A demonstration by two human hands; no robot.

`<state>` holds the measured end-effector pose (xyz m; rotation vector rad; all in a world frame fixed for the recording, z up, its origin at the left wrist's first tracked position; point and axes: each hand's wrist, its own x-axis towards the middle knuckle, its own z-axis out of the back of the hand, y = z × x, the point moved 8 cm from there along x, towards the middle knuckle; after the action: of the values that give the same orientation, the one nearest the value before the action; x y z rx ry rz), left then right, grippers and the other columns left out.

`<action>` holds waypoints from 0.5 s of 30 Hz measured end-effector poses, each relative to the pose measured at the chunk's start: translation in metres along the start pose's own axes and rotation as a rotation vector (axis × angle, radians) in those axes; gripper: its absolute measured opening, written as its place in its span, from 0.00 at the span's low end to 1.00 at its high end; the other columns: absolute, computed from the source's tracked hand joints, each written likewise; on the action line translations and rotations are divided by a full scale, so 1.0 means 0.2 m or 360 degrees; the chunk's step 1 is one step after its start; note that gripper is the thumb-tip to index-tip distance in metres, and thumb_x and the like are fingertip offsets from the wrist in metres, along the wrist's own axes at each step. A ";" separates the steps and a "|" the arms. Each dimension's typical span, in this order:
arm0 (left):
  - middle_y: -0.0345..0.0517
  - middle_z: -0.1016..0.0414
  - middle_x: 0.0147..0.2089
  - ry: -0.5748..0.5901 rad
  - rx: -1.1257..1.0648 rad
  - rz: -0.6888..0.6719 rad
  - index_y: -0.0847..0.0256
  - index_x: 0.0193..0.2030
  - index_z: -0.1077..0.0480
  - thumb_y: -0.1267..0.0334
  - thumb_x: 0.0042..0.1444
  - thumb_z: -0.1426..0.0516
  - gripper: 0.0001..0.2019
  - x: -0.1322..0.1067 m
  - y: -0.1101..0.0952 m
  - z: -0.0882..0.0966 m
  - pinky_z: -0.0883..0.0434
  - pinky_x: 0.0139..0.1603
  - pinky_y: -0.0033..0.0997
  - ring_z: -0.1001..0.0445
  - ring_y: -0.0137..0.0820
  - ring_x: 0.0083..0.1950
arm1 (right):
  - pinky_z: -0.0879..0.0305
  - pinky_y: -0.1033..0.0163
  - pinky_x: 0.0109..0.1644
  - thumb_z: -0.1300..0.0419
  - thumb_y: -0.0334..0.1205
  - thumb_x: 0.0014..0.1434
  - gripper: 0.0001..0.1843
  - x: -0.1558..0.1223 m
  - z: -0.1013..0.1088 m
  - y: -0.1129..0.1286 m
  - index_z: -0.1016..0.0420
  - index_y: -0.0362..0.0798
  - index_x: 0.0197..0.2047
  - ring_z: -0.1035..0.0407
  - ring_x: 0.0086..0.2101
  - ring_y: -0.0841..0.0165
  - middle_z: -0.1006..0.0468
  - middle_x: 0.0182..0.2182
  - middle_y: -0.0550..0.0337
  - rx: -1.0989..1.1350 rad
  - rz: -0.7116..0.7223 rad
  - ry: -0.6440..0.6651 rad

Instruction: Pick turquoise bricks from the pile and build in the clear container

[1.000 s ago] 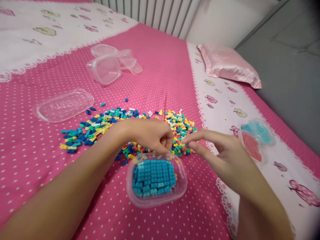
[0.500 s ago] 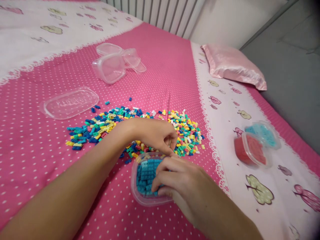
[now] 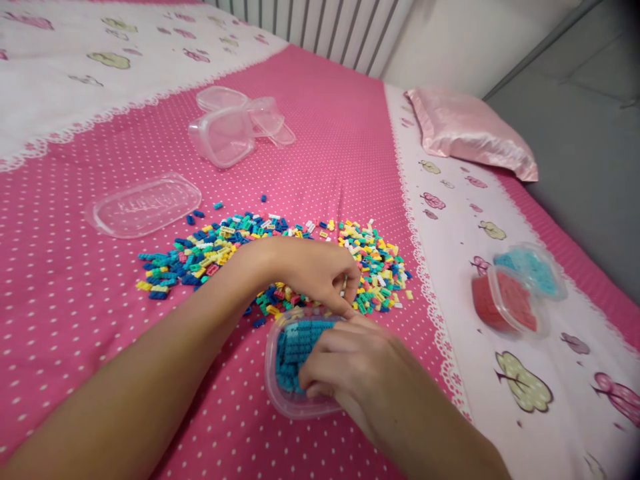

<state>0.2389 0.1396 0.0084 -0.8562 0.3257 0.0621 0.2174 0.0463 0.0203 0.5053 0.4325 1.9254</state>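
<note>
A clear plastic tub (image 3: 271, 380) stands on the pink cloth, filled with blue toy building bricks (image 3: 300, 343), some in tidy rows. My right hand (image 3: 357, 367) reaches in from the right, its bent fingers closed together against the bricks; whatever they pinch is hidden. Across the tub's far side, my left hand (image 3: 323, 273) is curled, thumb toward the far right rim, with its fingertips partly covered by the right hand. Beneath and beyond the left hand spreads a pile of mixed toy building bricks (image 3: 187, 260) in blue, yellow, green, white and red.
A clear lid (image 3: 147, 205) lies to the left. Farther back are clear empty tubs and lids (image 3: 227, 137). To the right sit a tub of red bricks (image 3: 493, 303) and a tub of light blue bricks (image 3: 537, 270). A pink pillow (image 3: 473, 133) rests behind them.
My right hand has shifted slightly left and down in the tub, fingers more tightly bent. The left hand keeps its place; the view has shifted a little.
</note>
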 end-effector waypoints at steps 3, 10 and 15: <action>0.37 0.23 0.28 -0.0003 0.0010 0.0007 0.65 0.41 0.23 0.64 0.59 0.39 0.07 0.00 0.00 0.00 0.40 0.23 0.21 0.29 0.22 0.26 | 0.43 0.58 0.40 0.43 0.34 0.68 0.13 -0.01 -0.01 0.00 0.23 0.52 0.31 0.31 0.29 0.69 0.21 0.27 0.67 0.0004 0.0001 0.0034; 0.38 0.23 0.28 -0.0005 -0.0014 -0.0006 0.64 0.41 0.24 0.60 0.59 0.38 0.09 0.00 0.03 0.00 0.38 0.23 0.21 0.29 0.23 0.27 | 0.43 0.59 0.39 0.44 0.32 0.68 0.13 -0.01 -0.02 0.01 0.23 0.50 0.33 0.30 0.31 0.69 0.21 0.28 0.65 -0.0024 0.0013 0.0133; 0.37 0.23 0.29 -0.0031 0.0018 -0.0017 0.64 0.41 0.24 0.61 0.59 0.38 0.08 0.00 0.03 0.00 0.38 0.23 0.20 0.29 0.23 0.27 | 0.43 0.59 0.39 0.41 0.32 0.66 0.11 -0.01 -0.01 0.02 0.22 0.49 0.32 0.32 0.30 0.68 0.23 0.28 0.65 -0.0054 0.0042 0.0115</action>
<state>0.2385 0.1426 0.0043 -0.8458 0.3026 0.0585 0.2133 0.0431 0.0205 0.4226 0.4407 1.9779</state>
